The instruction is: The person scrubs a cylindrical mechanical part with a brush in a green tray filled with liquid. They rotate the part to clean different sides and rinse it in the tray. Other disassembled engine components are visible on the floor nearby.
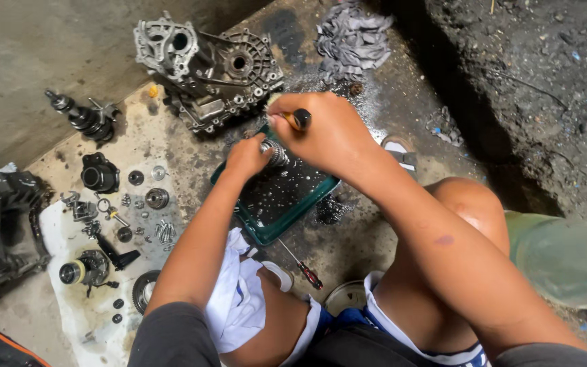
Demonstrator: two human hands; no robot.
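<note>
Two hands over a green rectangular wash tray (266, 228): left hand (247, 158) clamped around a small oily steel gear (276, 153), right hand (327, 132) just above it, fisted on a brush's amber-and-black handle (299, 119); scrubbing wants firm hold, short strokes, drips kept in-tray.

This looks like a car or motorbike repair shop where the work is done low on the ground. The concrete floor (375, 238) is dirty, wet and stained with dark oil. A big metal engine case (205, 64) sits open on it. Gears, bolts and small round parts (151, 204) lie spread on a white cloth (90, 312). A geared shaft (83, 119) lies near the wall. A green tray (276, 200) holds dark, oily liquid. A red-handled screwdriver (304, 268) lies close by, and a grey rag (351, 37) is bunched up at the back.
</note>
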